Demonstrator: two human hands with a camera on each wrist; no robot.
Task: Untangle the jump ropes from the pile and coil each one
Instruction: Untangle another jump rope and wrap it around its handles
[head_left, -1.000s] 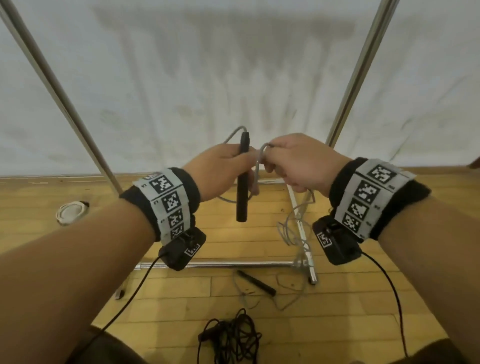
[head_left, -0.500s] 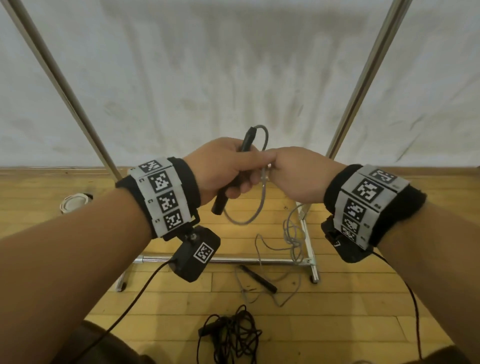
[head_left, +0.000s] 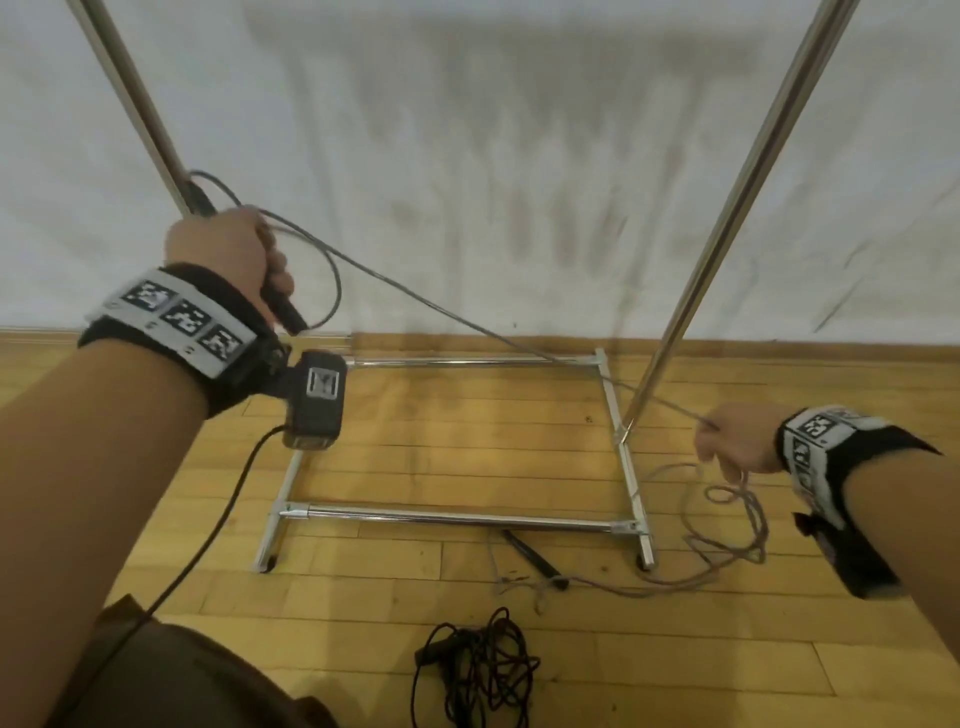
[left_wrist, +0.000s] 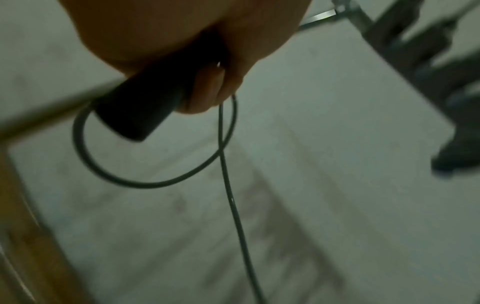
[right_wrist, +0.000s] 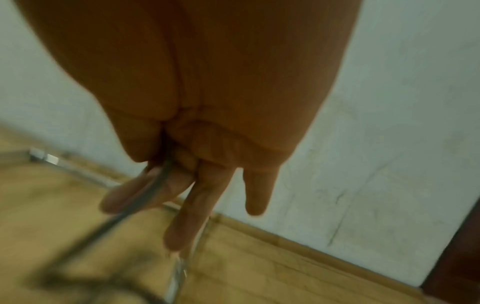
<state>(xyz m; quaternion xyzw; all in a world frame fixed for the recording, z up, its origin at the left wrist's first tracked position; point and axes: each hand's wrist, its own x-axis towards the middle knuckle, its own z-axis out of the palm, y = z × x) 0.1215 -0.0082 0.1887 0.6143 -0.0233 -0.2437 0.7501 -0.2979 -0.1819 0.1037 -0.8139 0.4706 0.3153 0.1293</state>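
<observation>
From touching at frame centre half a second ago, the left hand (head_left: 228, 254), clamped on the black handle (head_left: 283, 312), and right hand (head_left: 737, 439), pinching the grey rope (head_left: 467, 325), now draw a length taut for coiling.

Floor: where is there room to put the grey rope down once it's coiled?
Bare floor lies inside the metal frame. In front it is crowded: a black rope pile, a loose handle and grey rope slack.

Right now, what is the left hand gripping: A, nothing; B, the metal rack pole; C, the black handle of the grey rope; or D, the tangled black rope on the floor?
C: the left hand is wrapped around the black handle, with the grey rope running across to the right hand.
</observation>
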